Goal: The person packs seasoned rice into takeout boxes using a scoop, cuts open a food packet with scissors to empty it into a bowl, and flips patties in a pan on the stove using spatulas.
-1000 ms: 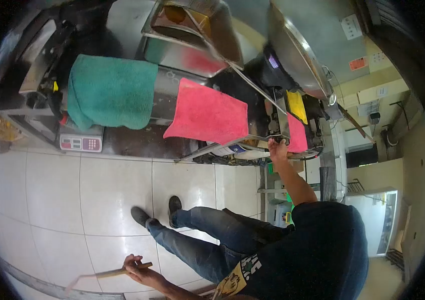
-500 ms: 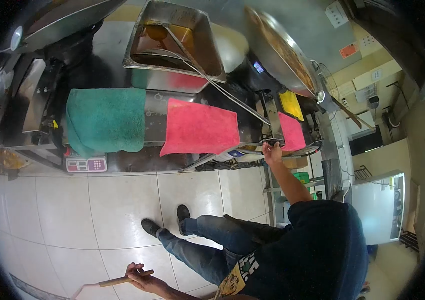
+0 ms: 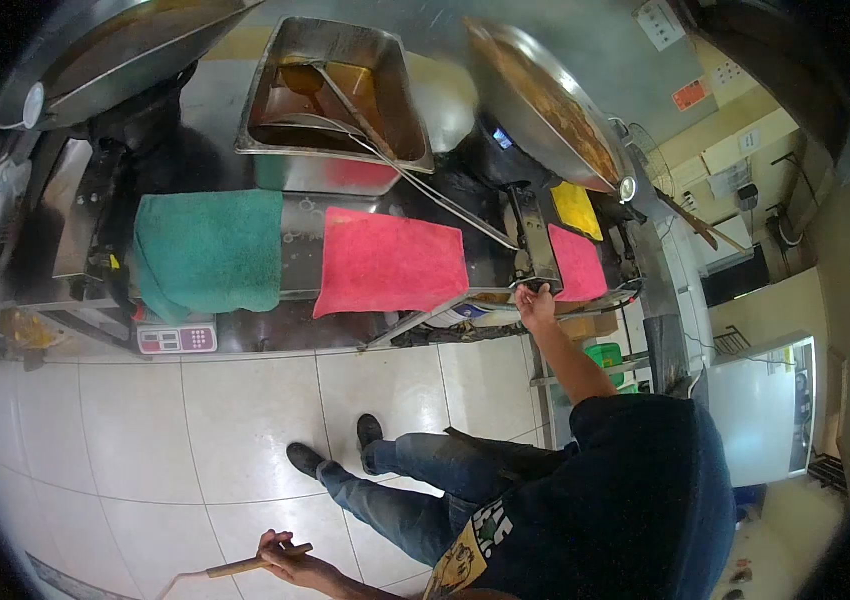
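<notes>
My left hand point(image 3: 290, 562), low in the view, is closed around the wooden handle point(image 3: 245, 567) of a thin metal tool whose far end is out of view. My right hand point(image 3: 535, 300) is at the front end of a narrow metal housing point(image 3: 542, 255) on the cooking counter, fingers bent; what they grip is too small to tell. Left of it lies a pink cloth point(image 3: 392, 262); to its right hangs another pink cloth point(image 3: 577, 268), below a yellow cloth point(image 3: 577, 208). A long-handled utensil point(image 3: 455, 205) leans out of a deep metal pan point(image 3: 415, 158) with brown liquid.
A large wok point(image 3: 545, 95) stands beyond my right hand, another wok point(image 3: 125, 60) at the upper left. A green cloth point(image 3: 210, 245) lies over the counter edge above a scale point(image 3: 177, 338). Below are tiled floor point(image 3: 255, 420) and my shoes point(image 3: 305, 459).
The camera view has shifted slightly, so the counter items appear a little lower and further left. Both hands keep about the same places and poses.
</notes>
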{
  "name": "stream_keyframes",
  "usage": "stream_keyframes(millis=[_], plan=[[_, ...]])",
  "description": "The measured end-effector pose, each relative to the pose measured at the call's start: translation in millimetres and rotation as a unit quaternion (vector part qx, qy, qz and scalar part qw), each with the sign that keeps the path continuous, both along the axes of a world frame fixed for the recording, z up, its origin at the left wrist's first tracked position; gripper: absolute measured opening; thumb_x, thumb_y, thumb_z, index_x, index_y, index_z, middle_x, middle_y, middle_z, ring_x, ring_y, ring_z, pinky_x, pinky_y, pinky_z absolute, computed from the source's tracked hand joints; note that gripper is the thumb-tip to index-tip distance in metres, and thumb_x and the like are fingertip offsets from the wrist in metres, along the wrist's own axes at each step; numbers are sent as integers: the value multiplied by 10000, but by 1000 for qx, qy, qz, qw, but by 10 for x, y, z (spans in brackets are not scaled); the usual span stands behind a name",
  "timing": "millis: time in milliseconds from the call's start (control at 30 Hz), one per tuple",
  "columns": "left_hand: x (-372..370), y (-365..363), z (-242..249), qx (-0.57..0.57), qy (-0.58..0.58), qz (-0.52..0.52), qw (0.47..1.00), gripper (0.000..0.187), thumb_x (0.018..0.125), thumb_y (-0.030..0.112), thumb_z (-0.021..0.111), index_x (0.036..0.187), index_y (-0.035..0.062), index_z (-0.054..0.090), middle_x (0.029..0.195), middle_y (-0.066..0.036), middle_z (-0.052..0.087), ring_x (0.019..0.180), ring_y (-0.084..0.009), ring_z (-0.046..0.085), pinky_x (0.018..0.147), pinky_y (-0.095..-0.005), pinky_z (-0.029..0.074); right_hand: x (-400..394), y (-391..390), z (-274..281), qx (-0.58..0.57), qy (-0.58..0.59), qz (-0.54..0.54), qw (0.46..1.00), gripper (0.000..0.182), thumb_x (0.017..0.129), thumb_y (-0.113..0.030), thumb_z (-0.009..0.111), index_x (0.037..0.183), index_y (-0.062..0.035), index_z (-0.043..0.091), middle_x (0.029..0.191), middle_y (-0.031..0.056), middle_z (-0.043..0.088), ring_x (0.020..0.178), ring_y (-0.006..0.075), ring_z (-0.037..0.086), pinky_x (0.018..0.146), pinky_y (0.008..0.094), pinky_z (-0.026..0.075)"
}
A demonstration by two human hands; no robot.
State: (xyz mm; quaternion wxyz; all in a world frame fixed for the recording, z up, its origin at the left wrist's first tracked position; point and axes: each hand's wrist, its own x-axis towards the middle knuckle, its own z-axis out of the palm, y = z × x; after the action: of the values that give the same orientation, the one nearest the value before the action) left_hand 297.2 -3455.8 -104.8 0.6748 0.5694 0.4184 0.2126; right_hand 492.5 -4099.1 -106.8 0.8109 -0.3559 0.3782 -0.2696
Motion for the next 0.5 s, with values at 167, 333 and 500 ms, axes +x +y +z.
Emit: stream_keyframes(millis=[167,333,500], plan=[[39,1,297,21,1,14,1000,419,972,408,417,1048,23,563,838,-21,496,765,-125,502,483,-184,335,25,-6,-52,26,28,-16,999,579,935,-528,444,853,39,526,828,152,601,788,264,618,769,369,563],[139,-65,862,18,-3,-2,1000,456,994,445,385,1032,20,546,884,-36,533,771,-136,500,574,-199,382,-37,-9,18,26,51,37,998,610,931,-564,427,826,27,535,799,140,614,743,263,621,726,375,563],[-58,-17,752,29,-18,-11,999,466,1008,456,359,1017,26,541,903,-43,551,789,-144,493,690,-232,428,-32,-25,93,47,69,84,993,622,914,-586,447,796,16,546,750,135,629,738,270,634,685,378,555]])
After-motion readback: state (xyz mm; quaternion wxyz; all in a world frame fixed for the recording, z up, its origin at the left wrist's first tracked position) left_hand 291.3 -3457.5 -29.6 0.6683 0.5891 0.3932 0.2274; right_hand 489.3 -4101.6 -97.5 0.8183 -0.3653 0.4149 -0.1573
